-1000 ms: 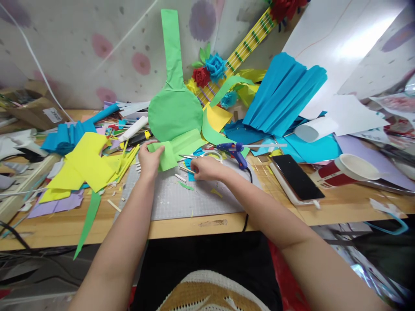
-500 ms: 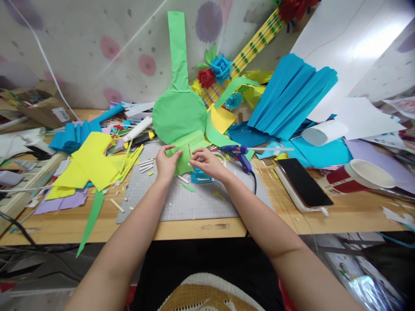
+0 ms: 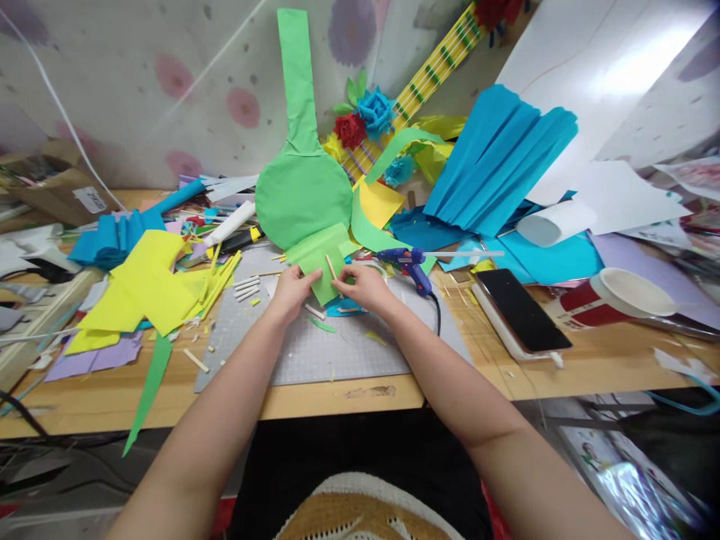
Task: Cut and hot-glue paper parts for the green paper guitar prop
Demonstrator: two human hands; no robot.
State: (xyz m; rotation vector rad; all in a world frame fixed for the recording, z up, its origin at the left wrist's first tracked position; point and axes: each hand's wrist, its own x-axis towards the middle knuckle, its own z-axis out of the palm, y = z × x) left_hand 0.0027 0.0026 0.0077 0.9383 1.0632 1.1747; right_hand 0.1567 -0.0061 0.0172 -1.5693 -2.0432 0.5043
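My left hand point(image 3: 292, 291) grips the left edge of a light green folded paper piece point(image 3: 320, 255) over the grey cutting mat point(image 3: 315, 345). My right hand point(image 3: 365, 286) pinches a thin wooden stick point(image 3: 332, 268) that lies against the paper's right side. Both hands are closed and close together. A large green paddle-shaped paper cutout point(image 3: 304, 187) stands just behind the paper. Several short white sticks point(image 3: 246, 286) lie on the mat left of my left hand.
A blue glue gun point(image 3: 409, 262) lies right of my hands, its cord running off the desk edge. Further right are a black phone point(image 3: 520, 309) and a red paper cup point(image 3: 610, 296). Yellow paper point(image 3: 149, 281) and blue pleated paper point(image 3: 495, 161) crowd the wooden desk point(image 3: 337, 394).
My right hand picked a thin stick off the mat and brought it up to the green paper. My left hand moved the paper rightwards toward the middle of the mat.
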